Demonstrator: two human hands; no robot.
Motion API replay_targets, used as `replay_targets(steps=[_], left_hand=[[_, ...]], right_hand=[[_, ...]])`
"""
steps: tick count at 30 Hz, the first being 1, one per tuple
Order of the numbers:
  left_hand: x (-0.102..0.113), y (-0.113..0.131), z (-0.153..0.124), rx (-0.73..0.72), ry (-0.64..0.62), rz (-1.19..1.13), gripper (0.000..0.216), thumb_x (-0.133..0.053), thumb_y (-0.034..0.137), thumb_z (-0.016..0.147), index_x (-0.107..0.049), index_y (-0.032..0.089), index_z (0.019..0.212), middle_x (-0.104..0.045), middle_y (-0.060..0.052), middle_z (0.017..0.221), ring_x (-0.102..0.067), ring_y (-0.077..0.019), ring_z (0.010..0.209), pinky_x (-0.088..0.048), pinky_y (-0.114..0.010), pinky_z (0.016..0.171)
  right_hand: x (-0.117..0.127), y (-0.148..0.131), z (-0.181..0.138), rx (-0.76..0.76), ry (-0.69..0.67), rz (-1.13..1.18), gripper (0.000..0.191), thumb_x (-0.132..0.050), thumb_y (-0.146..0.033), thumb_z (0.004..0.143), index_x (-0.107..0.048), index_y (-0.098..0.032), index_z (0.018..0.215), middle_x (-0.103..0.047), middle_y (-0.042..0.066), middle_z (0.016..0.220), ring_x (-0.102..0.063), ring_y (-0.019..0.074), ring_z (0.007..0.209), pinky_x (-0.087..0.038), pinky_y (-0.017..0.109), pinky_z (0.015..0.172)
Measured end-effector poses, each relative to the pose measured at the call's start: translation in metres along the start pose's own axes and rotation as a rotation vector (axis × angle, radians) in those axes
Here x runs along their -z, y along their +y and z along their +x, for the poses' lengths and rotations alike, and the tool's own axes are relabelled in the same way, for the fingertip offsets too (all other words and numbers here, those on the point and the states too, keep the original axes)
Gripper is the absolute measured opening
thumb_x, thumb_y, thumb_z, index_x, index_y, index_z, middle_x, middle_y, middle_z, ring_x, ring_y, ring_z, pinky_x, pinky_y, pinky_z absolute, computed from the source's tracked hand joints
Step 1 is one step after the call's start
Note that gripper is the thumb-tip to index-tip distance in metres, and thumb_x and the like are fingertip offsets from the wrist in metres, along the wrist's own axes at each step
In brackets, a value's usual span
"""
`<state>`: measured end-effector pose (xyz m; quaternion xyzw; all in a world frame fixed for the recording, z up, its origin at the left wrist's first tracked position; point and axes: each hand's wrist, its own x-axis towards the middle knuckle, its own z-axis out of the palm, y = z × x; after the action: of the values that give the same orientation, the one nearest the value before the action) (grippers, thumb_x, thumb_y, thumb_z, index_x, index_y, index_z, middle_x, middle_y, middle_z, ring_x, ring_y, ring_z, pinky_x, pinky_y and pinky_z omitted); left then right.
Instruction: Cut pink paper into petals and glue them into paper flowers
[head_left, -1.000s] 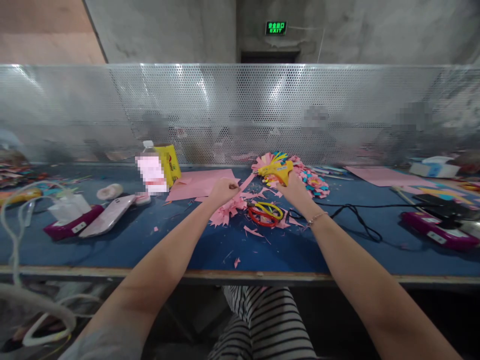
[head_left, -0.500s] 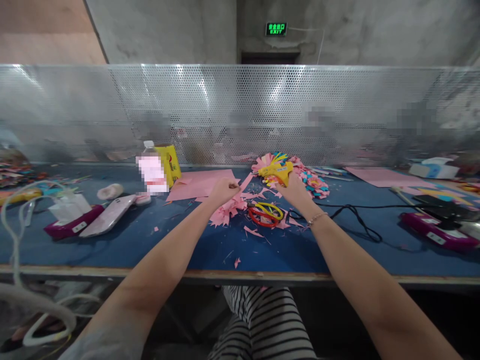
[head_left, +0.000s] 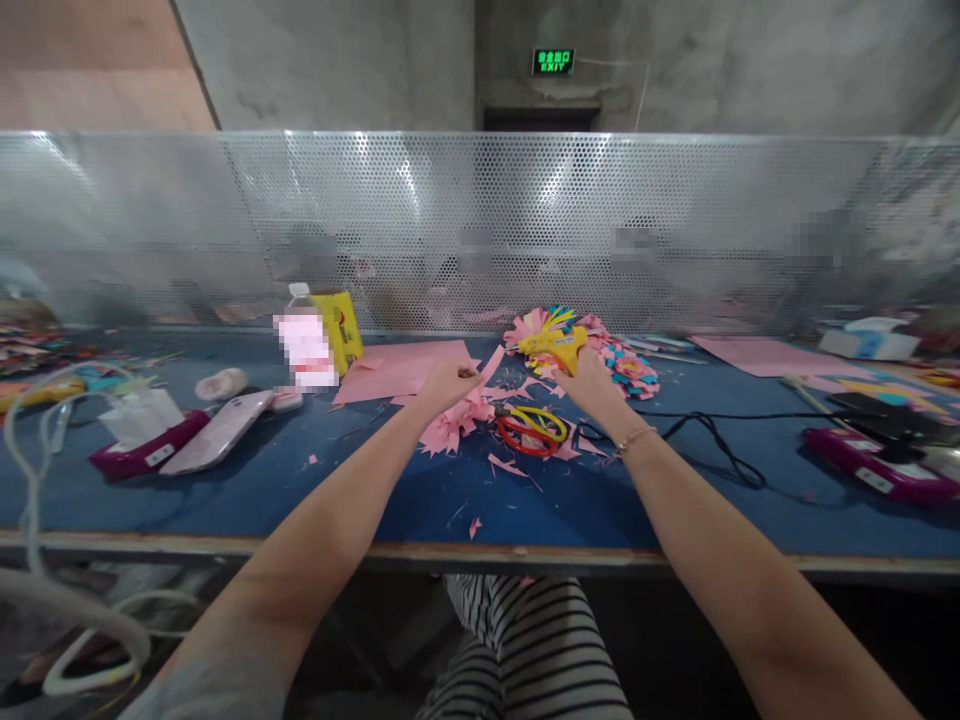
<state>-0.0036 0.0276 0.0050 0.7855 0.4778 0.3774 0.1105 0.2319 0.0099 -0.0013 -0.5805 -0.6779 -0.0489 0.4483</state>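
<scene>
Head view: one blue bench [head_left: 480, 515]. Practically nothing has shifted this past second, so likely a steady mid-step hold. Right hand [head_left: 590, 378] wraps its grip round one yellow glue gun [head_left: 553, 348] above bench; left hand [head_left: 448, 384] pinches one pink strip [head_left: 492, 366] near the nozzle [head_left: 514, 347], contact unclear.

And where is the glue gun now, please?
In the head view, the glue gun is right of centre, in the right hand, near the pink strip.
</scene>
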Motion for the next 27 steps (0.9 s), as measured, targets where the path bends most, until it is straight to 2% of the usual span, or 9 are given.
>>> replay_targets(steps=[6,9,13,16,19,21,23,25,27], left_hand=[[0.002,0.005,-0.002,-0.008,0.01,-0.037,0.016,-0.053,0.026,0.065,-0.061,0.015,0.056,-0.056,-0.001,0.056,-0.049,-0.0124,0.059,-0.033,-0.024,0.056],[0.001,0.006,-0.002,0.048,-0.002,-0.171,0.015,-0.057,0.028,0.063,-0.061,0.015,0.057,-0.054,0.001,0.054,-0.046,-0.0104,0.056,-0.032,-0.023,0.053],[-0.002,0.003,0.0,0.162,-0.081,-0.449,0.016,-0.06,0.031,0.061,-0.061,0.015,0.062,-0.049,0.003,0.051,-0.04,-0.0068,0.048,-0.032,-0.021,0.049],[-0.004,-0.001,0.003,0.233,-0.098,-0.628,0.018,-0.064,0.031,0.059,-0.062,0.015,0.065,-0.05,0.004,0.053,-0.04,-0.0059,0.048,-0.034,-0.02,0.048],[-0.006,-0.003,0.004,0.283,-0.088,-0.722,0.017,-0.066,0.028,0.058,-0.062,0.015,0.068,-0.05,0.003,0.056,-0.042,-0.0055,0.049,-0.036,-0.02,0.048],[-0.007,-0.001,0.003,0.292,-0.081,-0.753,0.015,-0.067,0.026,0.059,-0.061,0.015,0.068,-0.051,0.002,0.057,-0.044,-0.0053,0.049,-0.038,-0.02,0.049],[-0.007,0.002,0.001,0.287,-0.087,-0.772,0.014,-0.067,0.024,0.06,-0.06,0.015,0.069,-0.05,0.002,0.056,-0.044,-0.005,0.048,-0.038,-0.02,0.049],[-0.007,0.007,-0.002,0.283,-0.109,-0.784,0.013,-0.066,0.023,0.061,-0.059,0.014,0.068,-0.048,0.003,0.054,-0.042,-0.0045,0.046,-0.037,-0.02,0.047],[-0.008,0.014,-0.005,0.288,-0.132,-0.794,0.012,-0.066,0.022,0.062,-0.058,0.014,0.066,-0.046,0.004,0.051,-0.041,-0.0039,0.044,-0.036,-0.019,0.046]], right_hand=[[-0.001,-0.003,0.001,-0.013,-0.006,0.016,0.04,-0.058,-0.031,0.068,-0.049,-0.01,0.101,-0.057,0.015,0.097,-0.056,0.0274,0.092,-0.044,0.036,0.077],[-0.001,-0.003,0.001,-0.02,-0.016,0.012,0.042,-0.059,-0.031,0.068,-0.049,-0.01,0.103,-0.057,0.015,0.097,-0.056,0.0275,0.093,-0.044,0.036,0.077],[-0.002,-0.001,0.001,-0.009,-0.026,-0.007,0.045,-0.059,-0.031,0.069,-0.048,-0.01,0.107,-0.058,0.015,0.099,-0.056,0.0263,0.094,-0.044,0.034,0.076],[-0.002,0.0,0.0,-0.048,-0.066,-0.074,0.039,-0.054,-0.033,0.074,-0.05,-0.009,0.104,-0.06,0.016,0.094,-0.058,0.0258,0.089,-0.044,0.032,0.07],[-0.002,0.004,-0.002,-0.08,-0.176,-0.165,0.026,-0.05,-0.028,0.076,-0.056,-0.011,0.094,-0.062,0.015,0.088,-0.059,0.0247,0.082,-0.044,0.031,0.066],[-0.002,0.009,-0.004,-0.037,-0.281,-0.206,0.016,-0.05,-0.019,0.073,-0.06,-0.015,0.085,-0.064,0.012,0.082,-0.06,0.0227,0.078,-0.044,0.03,0.066],[-0.004,0.015,-0.005,0.019,-0.372,-0.237,0.014,-0.051,-0.012,0.068,-0.061,-0.018,0.075,-0.064,0.009,0.076,-0.059,0.0212,0.074,-0.044,0.029,0.065],[-0.004,0.018,-0.005,0.052,-0.375,-0.258,0.013,-0.053,-0.009,0.065,-0.061,-0.018,0.071,-0.063,0.009,0.073,-0.058,0.0211,0.073,-0.043,0.03,0.066],[-0.003,0.016,-0.004,0.078,-0.294,-0.223,0.014,-0.053,-0.011,0.066,-0.06,-0.015,0.078,-0.062,0.01,0.076,-0.057,0.0209,0.074,-0.043,0.032,0.068]])
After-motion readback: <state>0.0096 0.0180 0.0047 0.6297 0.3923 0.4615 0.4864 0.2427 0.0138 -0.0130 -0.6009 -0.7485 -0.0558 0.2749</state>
